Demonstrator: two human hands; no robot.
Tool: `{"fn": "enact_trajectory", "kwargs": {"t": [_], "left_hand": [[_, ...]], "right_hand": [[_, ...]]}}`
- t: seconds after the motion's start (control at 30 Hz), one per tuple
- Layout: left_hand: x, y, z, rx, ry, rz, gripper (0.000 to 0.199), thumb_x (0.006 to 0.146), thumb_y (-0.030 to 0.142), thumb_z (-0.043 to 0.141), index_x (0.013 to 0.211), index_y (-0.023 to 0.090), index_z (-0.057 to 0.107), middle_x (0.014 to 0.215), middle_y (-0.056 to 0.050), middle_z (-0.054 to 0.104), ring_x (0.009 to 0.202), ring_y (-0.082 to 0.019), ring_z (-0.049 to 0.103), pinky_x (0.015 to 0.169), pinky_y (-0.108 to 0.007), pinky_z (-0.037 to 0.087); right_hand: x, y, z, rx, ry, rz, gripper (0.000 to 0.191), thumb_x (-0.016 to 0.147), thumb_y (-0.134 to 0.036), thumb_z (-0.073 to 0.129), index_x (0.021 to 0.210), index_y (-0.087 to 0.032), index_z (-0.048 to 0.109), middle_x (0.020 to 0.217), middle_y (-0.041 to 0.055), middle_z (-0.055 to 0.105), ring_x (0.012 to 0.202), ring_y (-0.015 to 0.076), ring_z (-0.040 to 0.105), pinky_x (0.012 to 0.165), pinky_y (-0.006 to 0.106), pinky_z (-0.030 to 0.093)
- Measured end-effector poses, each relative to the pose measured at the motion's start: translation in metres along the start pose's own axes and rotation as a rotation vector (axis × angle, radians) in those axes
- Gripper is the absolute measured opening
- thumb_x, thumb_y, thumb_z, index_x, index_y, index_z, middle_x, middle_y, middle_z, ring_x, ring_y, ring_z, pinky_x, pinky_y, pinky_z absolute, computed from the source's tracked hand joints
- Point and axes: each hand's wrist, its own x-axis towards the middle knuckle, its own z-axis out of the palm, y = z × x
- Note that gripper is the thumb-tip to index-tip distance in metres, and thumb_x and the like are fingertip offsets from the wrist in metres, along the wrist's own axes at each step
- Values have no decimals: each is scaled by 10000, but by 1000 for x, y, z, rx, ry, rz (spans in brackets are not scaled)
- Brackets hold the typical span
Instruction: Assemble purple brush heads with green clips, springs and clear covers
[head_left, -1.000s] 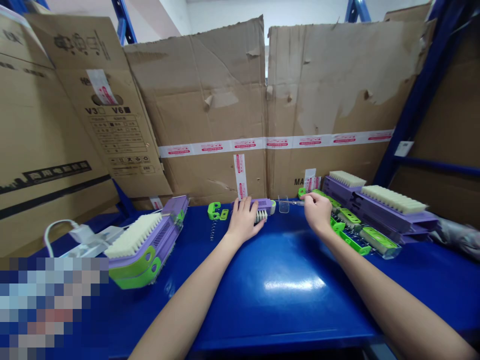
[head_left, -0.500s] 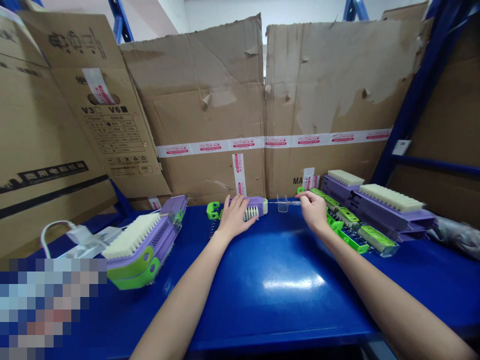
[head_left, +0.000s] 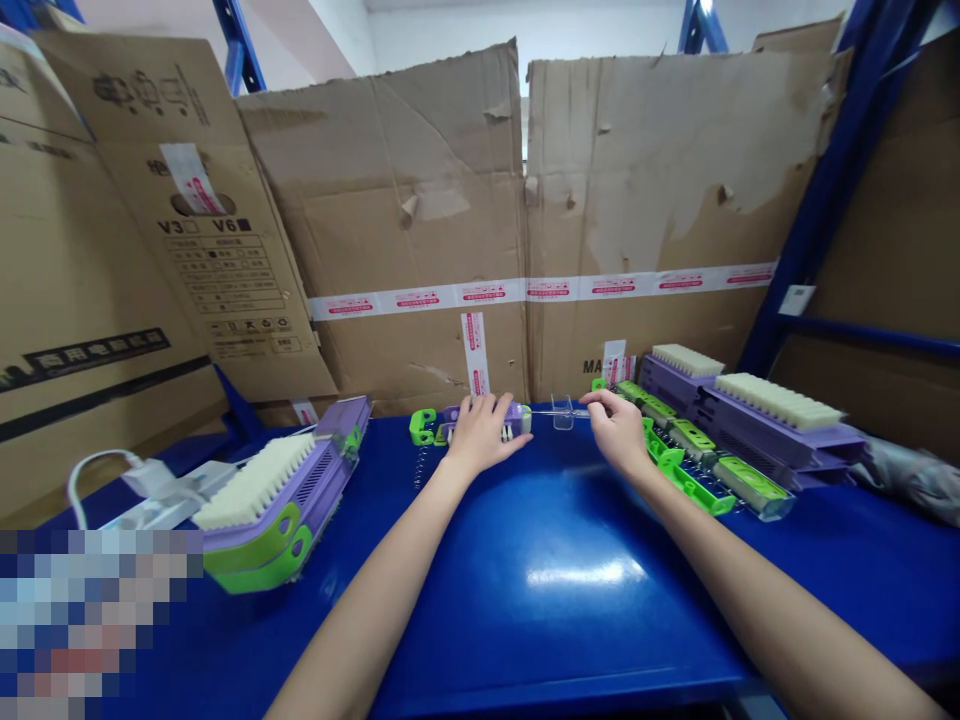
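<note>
My left hand [head_left: 480, 432] lies over a purple brush-like unit [head_left: 513, 412] with pale bristles and a light end cap, its fingers on top and its thumb on the near side. My right hand [head_left: 621, 432] pinches a slim screwdriver [head_left: 574, 413], held level. Its thin shaft points left and reaches the unit's right end; the exact tip contact is too small to tell. Around the shaft's line stands a small clear plastic box [head_left: 562, 416]. Left of my left hand are a green bracket-like part [head_left: 422, 427] and a loose spring [head_left: 420, 467].
At right, green parts [head_left: 690, 437] lie in a row before purple units with cream bristles [head_left: 780, 400]. A larger purple-and-green brush unit [head_left: 277, 510] and a white power strip [head_left: 169, 490] sit at left. Cardboard sheets [head_left: 420, 220] stand behind the blue tabletop [head_left: 510, 620].
My left hand has shifted slightly right along the purple unit, covering more of its bristles. My right hand has moved a little left with the screwdriver. The view has tilted slightly.
</note>
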Motion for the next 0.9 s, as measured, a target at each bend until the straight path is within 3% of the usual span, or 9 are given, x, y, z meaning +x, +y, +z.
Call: {"fn": "enact_trajectory", "kwargs": {"t": [0.1,0.23,0.47,0.67,0.9], "left_hand": [[12,3,-1,-51,-126,-36,530,822,557,509,1223,210,512,1090,-100,591,1069,-272,531,900,-402,382],[27,3,-3,-146,-213,-140,347,837,461,521,1121,266,565,1071,-48,621,1066,-236,550,889,-368,390],[46,3,-11,-234,-387,-224,336,774,449,567,1074,298,579,1082,-15,658,983,-228,614,856,-354,435],[51,4,-7,-243,-414,-232,290,768,437,560,1022,308,616,1084,1,676,991,-226,619,864,-352,438],[52,5,-2,-255,-407,-232,285,758,433,570,1012,322,635,1083,8,683,994,-223,620,830,-334,452]], "right_hand": [[-3,-1,1,-46,-20,-61,282,749,-378,468,718,-167,653,599,18,614,546,143,520,565,245,378],[-7,0,4,-114,-140,-187,338,803,-429,484,723,-163,678,512,2,576,460,125,483,518,239,353],[-7,7,7,-210,-314,-198,335,838,-377,444,880,-197,723,812,47,725,675,184,636,660,267,442],[-9,8,7,-277,-443,-178,357,865,-341,414,1043,-204,692,841,37,724,683,182,638,665,275,456],[-16,18,18,-362,-531,-136,398,917,-309,343,1187,-197,614,995,74,708,870,215,659,771,294,448]]}}
